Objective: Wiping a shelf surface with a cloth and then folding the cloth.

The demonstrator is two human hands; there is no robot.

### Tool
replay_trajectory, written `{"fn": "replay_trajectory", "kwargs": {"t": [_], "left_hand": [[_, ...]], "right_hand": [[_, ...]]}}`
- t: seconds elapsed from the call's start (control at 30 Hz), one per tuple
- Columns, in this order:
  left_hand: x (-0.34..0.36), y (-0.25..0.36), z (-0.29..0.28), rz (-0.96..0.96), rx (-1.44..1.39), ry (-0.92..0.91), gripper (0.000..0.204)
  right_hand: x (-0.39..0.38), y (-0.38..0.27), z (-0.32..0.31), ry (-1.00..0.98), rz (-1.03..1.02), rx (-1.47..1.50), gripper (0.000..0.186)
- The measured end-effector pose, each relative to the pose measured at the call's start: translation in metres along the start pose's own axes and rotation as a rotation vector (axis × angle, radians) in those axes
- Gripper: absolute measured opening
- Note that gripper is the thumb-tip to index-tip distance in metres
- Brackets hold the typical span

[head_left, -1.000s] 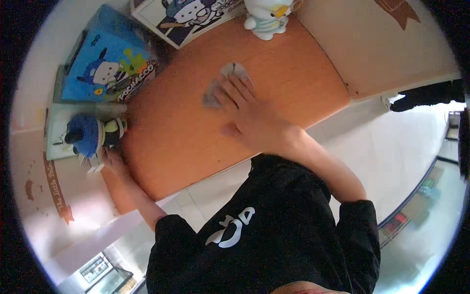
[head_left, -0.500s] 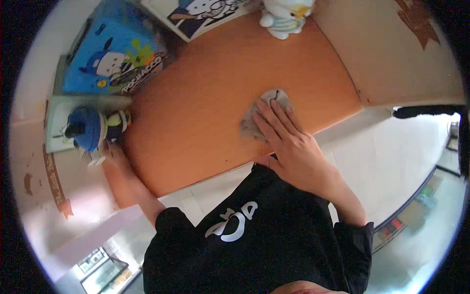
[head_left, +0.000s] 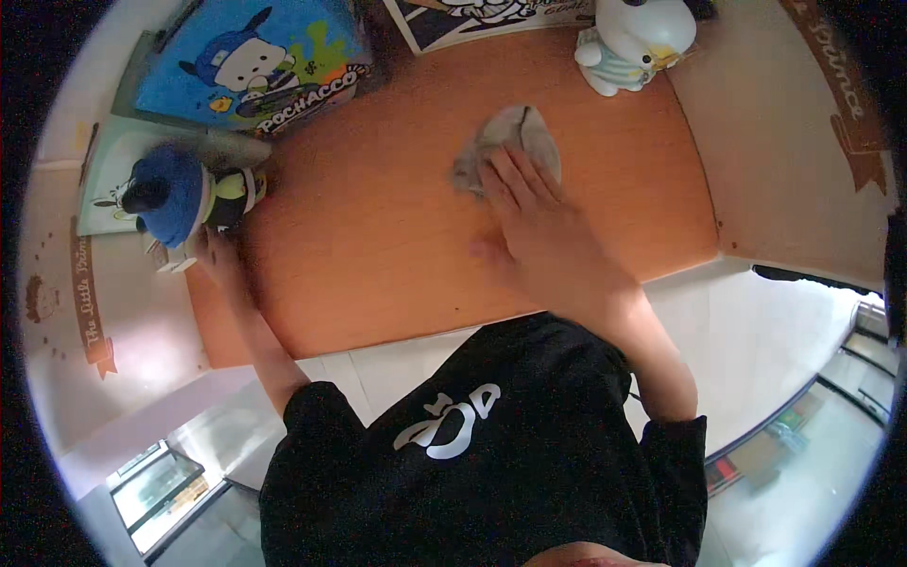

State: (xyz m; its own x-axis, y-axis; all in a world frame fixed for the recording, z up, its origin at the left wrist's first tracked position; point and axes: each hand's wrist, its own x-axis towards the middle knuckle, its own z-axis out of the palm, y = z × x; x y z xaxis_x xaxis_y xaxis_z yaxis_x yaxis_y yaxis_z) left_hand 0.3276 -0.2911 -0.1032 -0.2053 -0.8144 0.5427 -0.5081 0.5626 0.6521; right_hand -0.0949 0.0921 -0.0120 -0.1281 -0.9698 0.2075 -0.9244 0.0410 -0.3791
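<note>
My right hand (head_left: 534, 231), blurred, lies with fingers stretched flat and open over a crumpled grey cloth (head_left: 520, 128) on the orange wooden surface (head_left: 368, 236). At the left, my left hand (head_left: 220, 260) reaches beside a dog figurine (head_left: 170, 194) with a blue hat and a small cream base or box (head_left: 161, 250) under it; its fingertips are partly hidden there, curled on something I cannot make out. Behind the figurine is a pale green cartoon board (head_left: 113, 208).
A blue cartoon box (head_left: 246, 71) stands at the back left, a framed picture (head_left: 439, 28) at the back, a white bird figurine (head_left: 628, 52) at the back right. Printed cream side panels (head_left: 784, 189) bound the surface; pale floor (head_left: 718, 350) shows beyond its front edge.
My right hand and the cloth went toward the front right, then moved back away from me. The view has shifted slightly. My left hand remains beside the blue-hatted figurine.
</note>
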Motion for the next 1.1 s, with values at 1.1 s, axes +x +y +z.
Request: {"fn": "replay_trajectory", "kwargs": {"t": [1.1], "left_hand": [[-0.015, -0.019, -0.009, -0.154, -0.372, -0.004, 0.037]], "right_hand": [[0.143, 0.061, 0.023, -0.23, 0.121, -0.102, 0.071]]}}
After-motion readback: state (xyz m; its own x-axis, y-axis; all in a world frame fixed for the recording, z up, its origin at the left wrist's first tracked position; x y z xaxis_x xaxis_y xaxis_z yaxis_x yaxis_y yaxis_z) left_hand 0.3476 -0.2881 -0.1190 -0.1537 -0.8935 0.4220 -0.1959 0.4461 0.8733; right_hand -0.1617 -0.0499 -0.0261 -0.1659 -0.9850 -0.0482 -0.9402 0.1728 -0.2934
